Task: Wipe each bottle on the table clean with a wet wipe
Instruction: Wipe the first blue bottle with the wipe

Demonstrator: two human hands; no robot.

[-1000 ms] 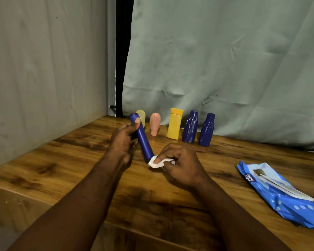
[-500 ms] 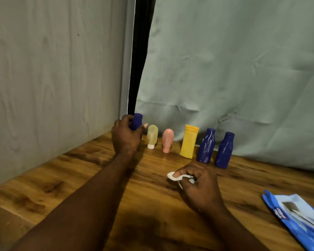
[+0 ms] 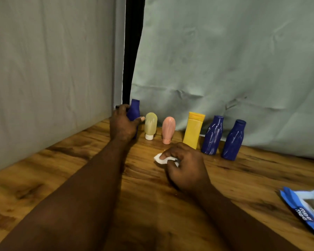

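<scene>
The only writing we can read is on the blue wipes pack (image 3: 308, 211) at the right edge of the table: white letters "mee mee" near its opening flap, with the pack partly cut off by the frame. Our left hand (image 3: 122, 124) reaches to the far left corner of the wooden table (image 3: 62, 169) and grips a dark blue bottle (image 3: 134, 109), fingers wrapped round its body and thumb stretched to the right; the bottle stands upright with its base hidden behind the hand. Along the far edge a row runs rightward from it: a pale yellow tube (image 3: 150, 124) on its white cap, a pink tube (image 3: 168, 129) also cap-down, a yellow bottle (image 3: 193, 131), then a second blue bottle (image 3: 212, 134) and a third blue bottle (image 3: 234, 140), both glossy and upright. Our right hand (image 3: 186, 167) rests on the table in front of the pink tube and the yellow bottle, fingers curled and pinching a crumpled white wet wipe (image 3: 160, 158) that pokes out to the left. The tabletop is warm brown wood with dark grain streaks. Creased grey-green cloth (image 3: 225, 60) hangs behind the table, paler cloth (image 3: 43, 60) covers the left side, and a dark gap (image 3: 133, 51) runs between them.
</scene>
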